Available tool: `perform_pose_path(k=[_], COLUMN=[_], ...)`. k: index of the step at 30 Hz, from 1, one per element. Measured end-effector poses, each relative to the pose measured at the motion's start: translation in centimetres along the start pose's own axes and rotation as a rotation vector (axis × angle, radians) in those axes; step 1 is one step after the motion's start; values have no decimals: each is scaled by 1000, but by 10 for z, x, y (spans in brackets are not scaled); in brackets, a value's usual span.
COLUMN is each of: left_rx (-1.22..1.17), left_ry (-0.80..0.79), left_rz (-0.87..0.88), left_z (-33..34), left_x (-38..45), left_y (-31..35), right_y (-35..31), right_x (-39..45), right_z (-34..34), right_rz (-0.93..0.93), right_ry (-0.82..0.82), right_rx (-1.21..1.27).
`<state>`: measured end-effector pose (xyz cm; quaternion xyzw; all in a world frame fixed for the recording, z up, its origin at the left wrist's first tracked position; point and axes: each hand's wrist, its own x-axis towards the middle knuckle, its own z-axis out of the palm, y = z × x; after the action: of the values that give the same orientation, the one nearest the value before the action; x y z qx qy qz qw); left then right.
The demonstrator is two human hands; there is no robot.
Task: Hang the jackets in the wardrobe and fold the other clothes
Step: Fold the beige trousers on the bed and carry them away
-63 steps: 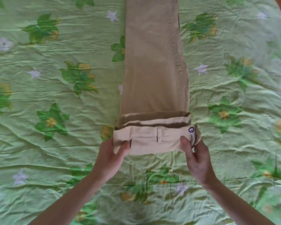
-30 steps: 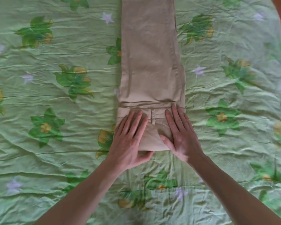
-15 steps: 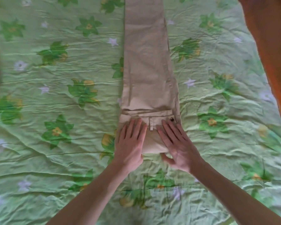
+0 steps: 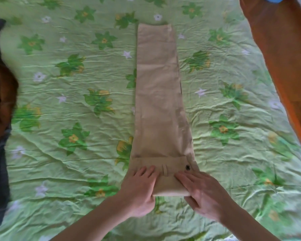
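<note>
One pair of beige trousers (image 4: pixel 159 94) lies lengthwise down the middle of the green flowered bedspread (image 4: pixel 63 105), legs stacked, waistband end rolled over nearest the person; the left hand (image 4: pixel 140 192) and right hand (image 4: pixel 201 195) both rest flat on that fold, fingers straight and together, thumbs tucked at its near edge; the cloth looks light, soft and limp with a little body, so I'd take it by the roll's two outer corners; one dark button (image 4: pixel 187 167), one belt loop (image 4: pixel 164 170) showing.
</note>
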<state>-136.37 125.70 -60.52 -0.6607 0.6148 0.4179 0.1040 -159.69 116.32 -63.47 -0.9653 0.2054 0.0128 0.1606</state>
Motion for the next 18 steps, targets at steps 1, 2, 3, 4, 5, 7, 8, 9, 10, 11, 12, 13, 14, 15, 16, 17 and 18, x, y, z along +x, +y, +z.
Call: perform_pose_path(k=[1, 2, 3, 4, 5, 7, 8, 9, 10, 11, 12, 13, 14, 15, 16, 17, 18], left_rx=[-55, -121, -195, -269, -333, -377, -382, -396, -438, -511, -622, -770, -922, -1064, -1181, -1290, -1390], left_ry=[-39, -84, -134, -189, -233, -195, -125, -42, 42, 127, 202, 270, 331, 386, 423, 448, 466], left_rz=[18, 30, 33, 34, 36, 45, 45, 48, 46, 46, 32, -3, -59, -119, -187, -251, -292], left_z=[2, 3, 2, 1, 0, 0, 1, 2, 3, 3, 2, 0, -1, 0, 3, 7, 13], left_x=[-11, -20, -28, -35, -41, -47, -47, -46, -45, -43, -40, -37, -34, -30, -24, -18, -11], left_y=[1, 0, -2, -4, -7, -17, -25, -33, -41, -49, -55, -60, -64, -67, -71, -73, -75], right_y=[-8, -15, -21, -25, -28, -27, -24, -20, -16, -13, -11, -10, -9, -9, -9, -10, -11], right_x=[-10, -18, -24, -29, -31, -33, -34, -35, -34, -32, -28, -23, -16, -9, -2, 4, 8], right_z=[-5, -10, -15, -19, -24, -29, -28, -26, -23, -19, -15, -9, -3, 4, 11, 16, 21], right_rz=[-4, -2, 11, 35, 69, 155, 211, 281, 364, 455, 556, 664, 769, 854, 891, 893, 867], right_ry=[-44, -88, -124, -150, -165, -148, -121, -83, -33, 31, 114, 209, 301, 383, 440, 466, 463], right_rx=[47, 99, 149, 204, 273, 458, 571, 683, 794, 913, 1047, 1174, 1269, 1303, 1296, 1267, 1222])
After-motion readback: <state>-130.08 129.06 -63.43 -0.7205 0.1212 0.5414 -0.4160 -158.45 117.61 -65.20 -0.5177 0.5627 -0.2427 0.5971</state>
